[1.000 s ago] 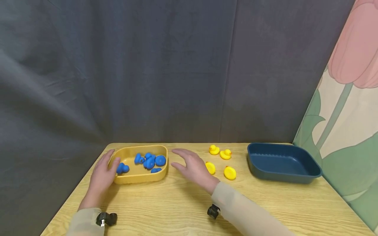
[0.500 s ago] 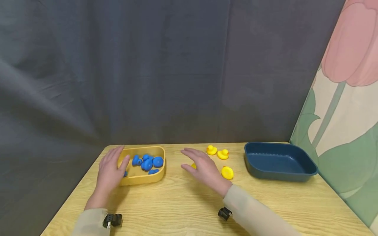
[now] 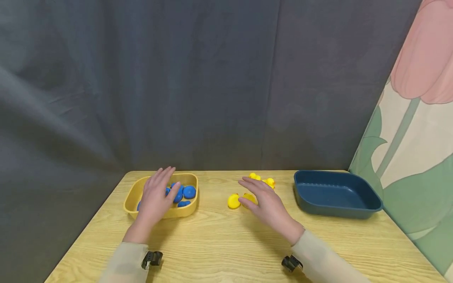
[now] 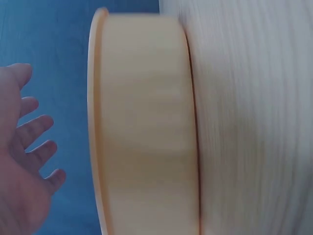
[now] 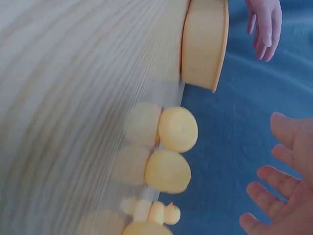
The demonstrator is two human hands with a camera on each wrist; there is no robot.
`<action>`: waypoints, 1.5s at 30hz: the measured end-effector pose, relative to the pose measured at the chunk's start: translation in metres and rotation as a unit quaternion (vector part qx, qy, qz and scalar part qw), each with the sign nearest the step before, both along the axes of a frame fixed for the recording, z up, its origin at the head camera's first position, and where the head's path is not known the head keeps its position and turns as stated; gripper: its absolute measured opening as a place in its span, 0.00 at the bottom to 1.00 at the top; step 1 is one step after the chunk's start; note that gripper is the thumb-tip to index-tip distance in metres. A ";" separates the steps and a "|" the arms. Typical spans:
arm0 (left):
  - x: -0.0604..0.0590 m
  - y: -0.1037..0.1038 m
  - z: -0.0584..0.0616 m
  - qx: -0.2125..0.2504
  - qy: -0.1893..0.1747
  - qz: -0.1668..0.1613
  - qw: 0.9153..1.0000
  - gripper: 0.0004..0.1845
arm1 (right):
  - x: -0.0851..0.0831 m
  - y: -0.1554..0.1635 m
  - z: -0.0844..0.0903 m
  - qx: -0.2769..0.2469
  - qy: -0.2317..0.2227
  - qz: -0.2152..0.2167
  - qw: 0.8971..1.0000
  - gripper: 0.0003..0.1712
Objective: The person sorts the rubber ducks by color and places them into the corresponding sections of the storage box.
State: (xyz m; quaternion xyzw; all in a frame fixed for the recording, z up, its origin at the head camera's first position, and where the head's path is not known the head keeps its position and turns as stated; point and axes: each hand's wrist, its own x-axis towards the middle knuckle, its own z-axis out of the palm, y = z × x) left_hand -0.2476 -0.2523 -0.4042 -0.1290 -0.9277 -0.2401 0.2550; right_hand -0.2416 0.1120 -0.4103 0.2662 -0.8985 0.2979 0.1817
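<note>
- The left hand (image 3: 155, 198) hangs over the yellow tray (image 3: 132, 198), fingers spread and straight, gripping nothing; the left wrist view shows the same splayed fingers (image 4: 34, 129) beside the tray's outer wall (image 4: 144, 127).
- The blue rubber ducks (image 3: 186, 193) lie in the right part of that tray, partly covered by the left hand, so they sit directly below and just right of its fingertips.
- The right hand (image 3: 265, 202) is also spread and holds nothing, palm down over the wooden table (image 3: 219, 239), fingers pointing up and left.
- 2 yellow rubber ducks lie right at its fingertips: one (image 3: 233, 201) just left of the index finger, the other (image 3: 249, 197) partly under the fingers; whether they touch skin I cannot tell.
- 2 more yellow ducks (image 3: 269, 182) sit just beyond the hand, toward the table's far edge, next to each other.
- The right wrist view shows the near ducks (image 5: 178, 129) in a row on the table, between the right hand's fingers (image 5: 279, 191) and the tray.
- The dark blue tray (image 3: 368, 210) stands to the right of the right hand, near but apart from it, its long axis running across the table.
- The right hand is far nearer the yellow ducks and the blue tray; the left is nearer the blue ducks.
</note>
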 end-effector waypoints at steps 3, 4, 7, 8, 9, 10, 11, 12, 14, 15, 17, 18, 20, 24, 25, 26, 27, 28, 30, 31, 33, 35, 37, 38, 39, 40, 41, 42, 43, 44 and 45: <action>-0.001 0.016 0.002 -0.004 -0.012 -0.018 1.000 0.33 | 0.003 0.013 -0.001 -0.004 -0.001 -0.008 1.000 0.36; -0.001 0.022 0.003 -0.006 -0.015 -0.022 1.000 0.33 | 0.005 0.017 0.000 -0.002 -0.001 -0.011 1.000 0.36; -0.001 0.037 0.005 -0.017 -0.017 -0.034 0.999 0.34 | 0.009 0.029 0.001 0.000 -0.006 -0.024 1.000 0.36; -0.001 0.042 0.005 -0.019 -0.018 -0.039 0.999 0.34 | 0.011 0.033 0.002 0.000 -0.006 -0.029 1.000 0.36; -0.001 0.046 0.005 -0.021 -0.016 -0.042 0.999 0.34 | 0.013 0.037 0.002 0.000 -0.005 -0.033 0.999 0.36; 0.000 0.051 0.005 -0.025 -0.015 -0.046 0.999 0.34 | 0.015 0.041 0.003 -0.002 -0.004 -0.038 0.999 0.36; 0.000 0.056 0.005 -0.027 -0.012 -0.049 0.998 0.34 | 0.016 0.045 0.003 -0.003 -0.003 -0.041 0.999 0.36; 0.000 0.060 0.005 -0.030 -0.011 -0.053 0.998 0.34 | 0.018 0.049 0.003 -0.004 -0.002 -0.044 0.999 0.36; 0.000 0.069 0.004 -0.034 -0.009 -0.062 0.997 0.34 | 0.020 0.058 0.003 -0.007 0.002 -0.048 0.999 0.36; 0.000 0.073 0.003 -0.037 -0.009 -0.067 0.997 0.34 | 0.021 0.063 0.003 -0.008 0.002 -0.051 0.999 0.36; 0.000 0.082 0.003 -0.039 -0.010 -0.078 0.996 0.34 | 0.022 0.072 0.002 -0.009 0.006 -0.058 0.998 0.36; 0.000 0.086 0.003 -0.039 -0.012 -0.083 0.996 0.34 | 0.023 0.076 0.002 -0.009 0.007 -0.062 0.998 0.35; 0.001 0.094 0.003 -0.039 -0.017 -0.094 0.995 0.34 | 0.024 0.086 0.002 -0.007 0.012 -0.072 0.997 0.35; 0.001 0.109 0.002 -0.042 -0.020 -0.111 0.993 0.34 | 0.027 0.106 0.003 -0.001 0.021 -0.089 0.996 0.35; 0.001 0.113 0.002 -0.045 -0.021 -0.112 0.992 0.34 | 0.028 0.110 0.003 0.001 0.022 -0.093 0.995 0.35; 0.001 0.116 0.002 -0.048 -0.022 -0.115 0.992 0.34 | 0.028 0.115 0.003 0.001 0.023 -0.096 0.995 0.35; 0.000 0.119 0.001 -0.050 -0.022 -0.117 0.992 0.34 | 0.029 0.119 0.003 0.001 0.022 -0.099 0.995 0.35; -0.001 0.123 0.001 -0.054 -0.022 -0.120 0.991 0.34 | 0.030 0.124 0.003 0.001 0.022 -0.102 0.995 0.35; -0.002 0.130 0.001 -0.059 -0.022 -0.126 0.990 0.35 | 0.031 0.132 0.003 -0.003 0.020 -0.108 0.994 0.35; -0.003 0.133 0.001 -0.061 -0.022 -0.130 0.989 0.35 | 0.032 0.136 0.003 -0.004 0.019 -0.110 0.994 0.35; -0.003 0.140 0.001 -0.062 -0.022 -0.136 0.989 0.35 | 0.033 0.144 0.003 -0.009 0.020 -0.113 0.993 0.35; -0.003 0.147 0.001 -0.063 -0.022 -0.140 0.988 0.35 | 0.035 0.151 0.002 -0.013 0.023 -0.115 0.993 0.34; -0.004 0.154 0.001 -0.063 -0.023 -0.145 0.987 0.35 | 0.037 0.158 0.000 -0.017 0.024 -0.119 0.993 0.34; -0.004 0.158 0.001 -0.063 -0.023 -0.148 0.987 0.35 | 0.037 0.162 0.000 -0.019 0.024 -0.121 0.992 0.34; -0.005 0.161 0.002 -0.063 -0.024 -0.151 0.986 0.35 | 0.038 0.165 -0.001 -0.022 0.022 -0.122 0.992 0.34; -0.005 0.165 0.002 -0.063 -0.024 -0.155 0.986 0.35 | 0.038 0.169 -0.001 -0.025 0.022 -0.125 0.992 0.34; -0.006 0.169 0.002 -0.064 -0.023 -0.158 0.985 0.35 | 0.038 0.174 -0.001 -0.027 0.022 -0.128 0.991 0.34; -0.006 0.173 0.002 -0.064 -0.023 -0.162 0.985 0.35 | 0.038 0.178 -0.002 -0.030 0.023 -0.132 0.991 0.34; -0.007 0.177 0.001 -0.065 -0.023 -0.165 0.984 0.35 | 0.038 0.182 -0.003 -0.033 0.024 -0.135 0.990 0.34; -0.007 0.180 0.002 -0.065 -0.024 -0.168 0.983 0.35 | 0.037 0.186 -0.004 -0.034 0.024 -0.140 0.989 0.34; -0.007 0.183 0.001 -0.066 -0.027 -0.170 0.983 0.35 | 0.037 0.189 -0.004 -0.036 0.025 -0.143 0.989 0.34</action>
